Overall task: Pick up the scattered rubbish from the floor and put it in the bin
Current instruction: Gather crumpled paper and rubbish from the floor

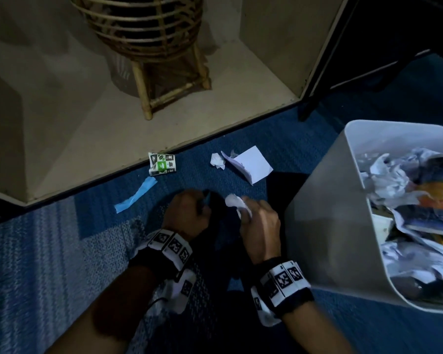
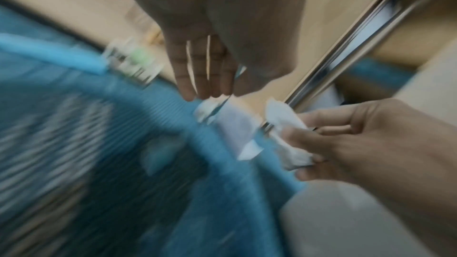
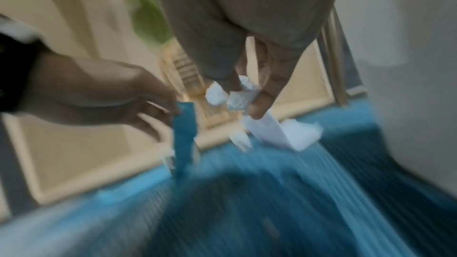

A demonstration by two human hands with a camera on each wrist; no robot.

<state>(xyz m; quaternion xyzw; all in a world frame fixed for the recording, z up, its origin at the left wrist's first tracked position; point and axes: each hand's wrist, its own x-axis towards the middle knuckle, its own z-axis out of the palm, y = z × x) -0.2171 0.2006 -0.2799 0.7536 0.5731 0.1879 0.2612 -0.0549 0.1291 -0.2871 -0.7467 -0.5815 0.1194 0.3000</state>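
Head view, left to right: blue strip point(image 1: 135, 194) and printed green-and-white wrapper point(image 1: 162, 164), lettering illegible, lie on blue carpet point(image 1: 49, 251); left hand point(image 1: 187, 213) pinches a teal strip point(image 3: 184, 130); right hand point(image 1: 260, 226) grips crumpled tissue point(image 1: 237, 203); white bin point(image 1: 325, 213) holds rubbish.

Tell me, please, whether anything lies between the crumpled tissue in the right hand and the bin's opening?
Nothing visible does. The right hand pinches the crumpled tissue above the carpet, and the bin stands directly to its right; only its near wall has to be cleared.
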